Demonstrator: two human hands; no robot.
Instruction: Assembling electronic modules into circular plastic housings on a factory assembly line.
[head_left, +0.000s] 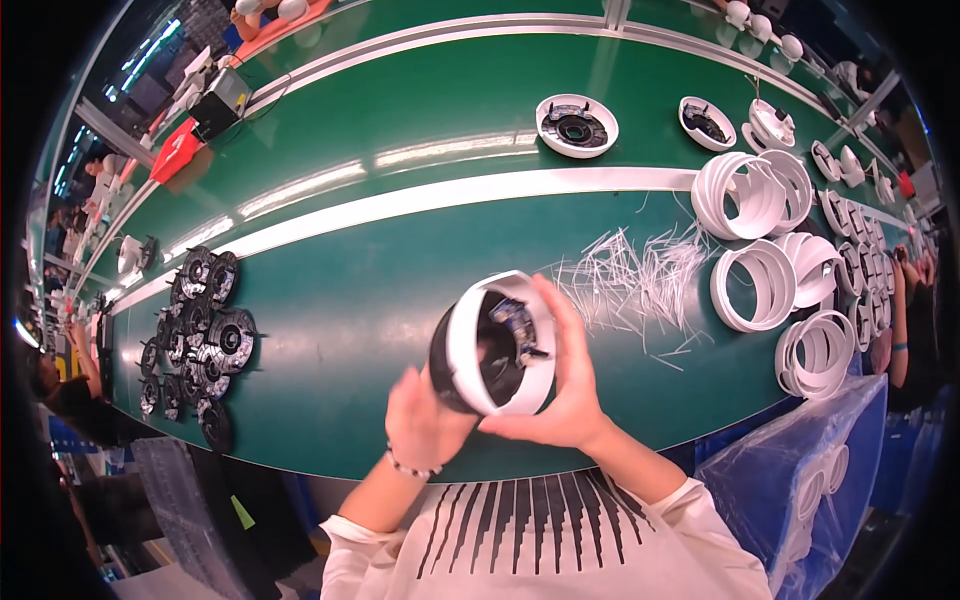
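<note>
Cradling a glossy white plastic ring [463,345] with a rounded black base [440,362] against its left side, I work over the near side of a dark green bench [345,350]. My right hand [572,392] has hold of the ring, its fingers spread in a wide curve along the right wall and its thumb lying along the lower edge. My left hand [425,418] is at the base, thumb apart and blurred; its other fingers are mostly hidden, so I cannot tell how firmly they grip. Inside the ring's tilted opening shows a small bluish circuit board [515,322]; whether ring and base sit flush is unclear.

Good handling here, I judge, means an even hold on the ring's wall, support under the base, and fingertips clear of the board. Squeezing one side alone could bend the rim, and levelling the tilt would make any gap easier to spot.

To my right lie loose, thin white strips [640,280], with stacked white plastic rings [712,195] beyond them; well off to my left sits a cluster of black round parts [205,345].
</note>
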